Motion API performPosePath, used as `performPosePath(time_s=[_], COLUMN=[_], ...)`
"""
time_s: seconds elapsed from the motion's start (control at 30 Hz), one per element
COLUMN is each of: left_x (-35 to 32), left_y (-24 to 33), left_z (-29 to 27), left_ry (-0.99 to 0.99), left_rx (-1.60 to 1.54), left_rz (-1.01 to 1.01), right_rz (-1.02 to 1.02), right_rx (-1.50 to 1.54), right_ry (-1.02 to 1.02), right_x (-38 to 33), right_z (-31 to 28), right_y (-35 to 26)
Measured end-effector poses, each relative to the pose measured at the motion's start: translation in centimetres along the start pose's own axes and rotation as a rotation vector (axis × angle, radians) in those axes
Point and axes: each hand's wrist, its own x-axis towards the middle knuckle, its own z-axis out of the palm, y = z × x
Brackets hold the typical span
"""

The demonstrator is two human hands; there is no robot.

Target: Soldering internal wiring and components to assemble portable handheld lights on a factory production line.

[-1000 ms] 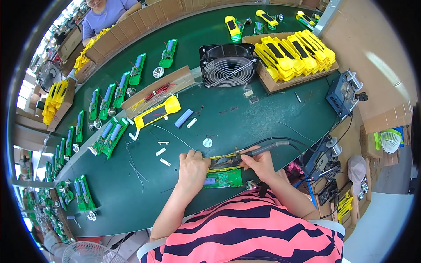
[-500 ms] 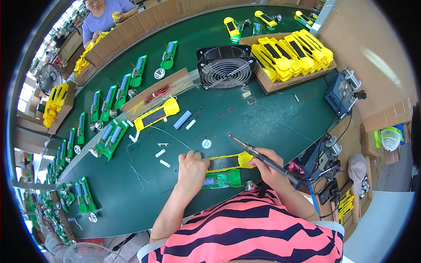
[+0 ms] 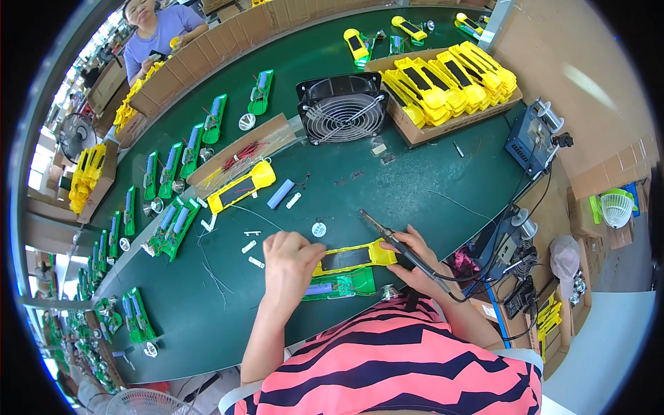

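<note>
Head view: the left hand (image 3: pixel 287 259) pinches the left end of a yellow casing (image 3: pixel 346 260), which lies on the table (image 3: pixel 173 297) in front of the person, just beyond a green casing (image 3: pixel 354 282) with a blue cell (image 3: pixel 318 288) in it. That grip seems best kept light and steady, so the casing stays flat. The right hand (image 3: pixel 415 259) holds a soldering iron (image 3: pixel 409 256), its fingertips at the casing's right end, though contact is hard to tell; the metal tip points up and leftward, and should be kept off skin and plastic. Among the containers, a cardboard box (image 3: pixel 107 173) at far left carries more yellow casings (image 3: pixel 86 176), a cardboard tray (image 3: pixel 278 130) has red wires (image 3: pixel 242 154), and an open carton (image 3: pixel 477 119) is heaped with similar casings (image 3: pixel 446 83).
</note>
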Motion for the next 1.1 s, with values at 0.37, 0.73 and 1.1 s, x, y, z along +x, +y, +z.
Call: performPosePath(time_s=[0.37, 0.73, 1.1], left_x=[-3.8, -3.0, -2.3], left_y=[3.3, 2.9, 2.5], left_z=[5.1, 5.8, 5.5], left_ry=[-0.039, -0.109, -0.130], left_rx=[-0.104, 0.040, 0.073], left_rz=[0.098, -0.230, -0.167], right_rz=[0.021, -0.193, 0.204], right_rx=[0.059, 0.069, 0.700], right_ry=[0.006, -0.022, 0.066], right_x=[0.4, 2.4, 2.2], right_z=[0.2, 0.6, -0.9], right_y=[-0.7, -0.3, 0.5])
